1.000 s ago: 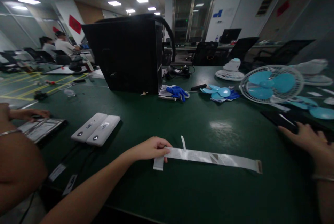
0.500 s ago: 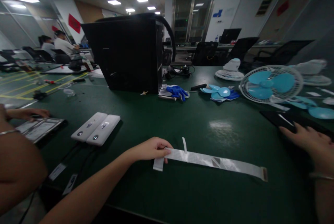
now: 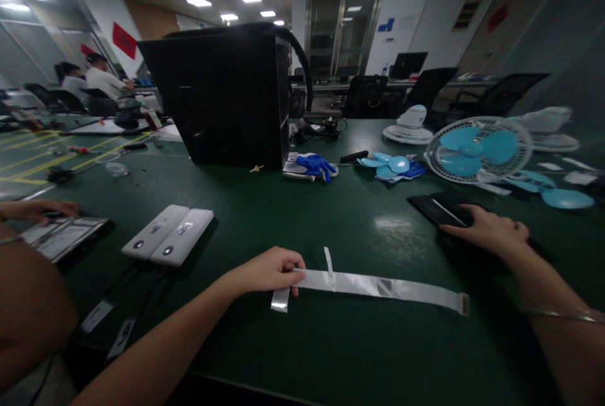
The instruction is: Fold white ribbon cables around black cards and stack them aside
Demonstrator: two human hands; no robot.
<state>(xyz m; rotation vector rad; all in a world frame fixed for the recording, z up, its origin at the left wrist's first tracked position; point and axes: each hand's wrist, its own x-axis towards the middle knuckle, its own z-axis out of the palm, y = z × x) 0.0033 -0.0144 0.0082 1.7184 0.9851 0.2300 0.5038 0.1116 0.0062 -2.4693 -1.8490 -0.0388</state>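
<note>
Pinched in my left hand (image 3: 276, 270) is one end of a flat white ribbon cable (image 3: 411, 289). It stretches rightward along the green table to a connector at its far end, with a thin white strip (image 3: 328, 260) sticking up from it. A short folded tail of it hangs below my fingers. My right hand (image 3: 496, 231) grips a flat black object (image 3: 423, 209) with a pale line across its top, the thumb on the near side. The hand hides much of it, so its kind cannot be made out.
Two white power banks (image 3: 182, 236) with cables lie left of my left arm. Another person's hand (image 3: 45, 209) rests at a metal-framed device (image 3: 70, 236). Behind stand a big black case (image 3: 217, 103), blue-and-white gloves (image 3: 316, 166), blue fan blades (image 3: 387, 165) and a fan (image 3: 472, 149).
My right hand has moved left over the table, bringing the flat black object closer to the ribbon cable. My left hand keeps its pinch on the cable. The view has shifted slightly.
</note>
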